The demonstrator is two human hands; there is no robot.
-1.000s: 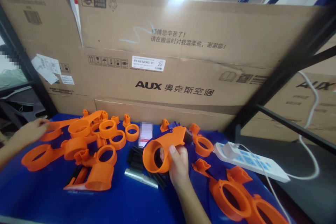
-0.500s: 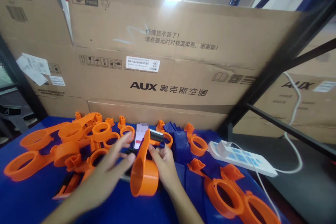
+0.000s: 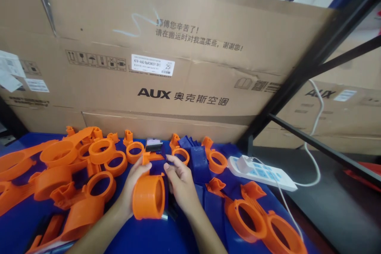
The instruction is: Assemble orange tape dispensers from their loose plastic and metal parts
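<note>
An orange tape dispenser with a wide ring is held up over the table, its ring end toward me. My left hand is closed around its left side, the thumb lying on the orange arm above the ring. My right hand is at the dispenser's right side, thumb and forefinger bent together at a dark blue part near its upper end. The fingertips partly hide where they touch. Just behind the dispenser, a phone lies mostly covered by the dispenser's dark upper end.
Several orange dispenser frames crowd the blue table on the left. More orange frames lie at the right, by several dark blue plastic pieces. A white power strip with cables sits at the right edge. A large cardboard box stands behind.
My left hand, open beside the dispenser before, has closed on its left side. The dispenser has turned, its ring now facing right, and my right hand has shifted its grip. The view has moved rightward.
</note>
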